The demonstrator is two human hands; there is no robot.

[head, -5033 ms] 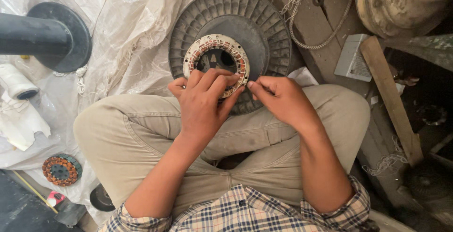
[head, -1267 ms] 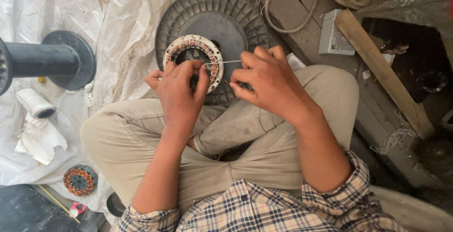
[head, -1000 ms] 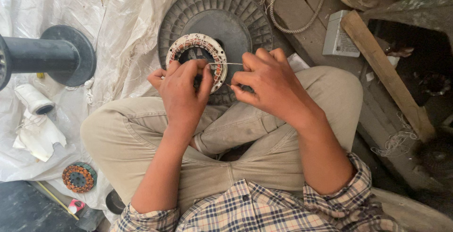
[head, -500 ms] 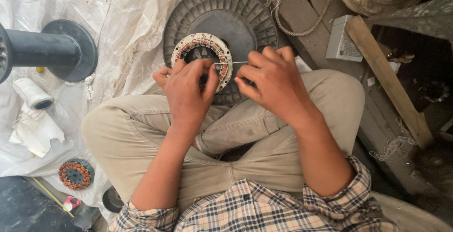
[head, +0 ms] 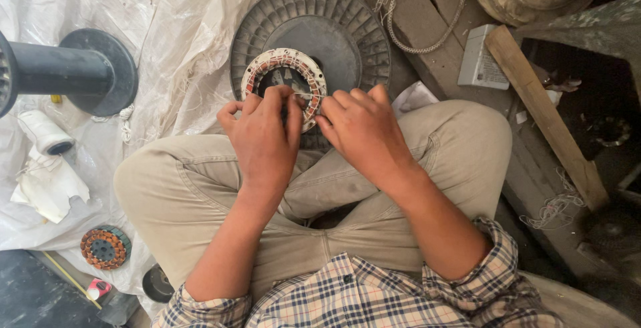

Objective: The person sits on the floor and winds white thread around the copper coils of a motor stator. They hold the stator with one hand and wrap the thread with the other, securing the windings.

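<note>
In the head view, we see the stator ring (head: 284, 82), a wound ring with copper coils and white insulation, lying flat on the dark ribbed disc (head: 310, 38) just beyond the person's crossed legs. Being round, it has no long axis in plan; its open bore faces up toward the camera. Our left hand (head: 264, 138) rests on the near rim of the ring with the fingers (head: 292, 111) curled narrow, pinched on what appears to be a thin thread or wire (head: 304, 95) that runs across the ring's near right edge. Our right hand (head: 364, 128) sits just beside it, fingertips drawn together at the same rim; whether they grip the wire or only press the winding we cannot tell. The ring lies directly ahead of both sets of fingertips, away from the body, and the left hand covers more of it and is the nearer. To the left, on the white plastic sheet (head: 180, 41), stand a black spool (head: 67, 71) and, well apart, a smaller wound core (head: 105, 247).
</note>
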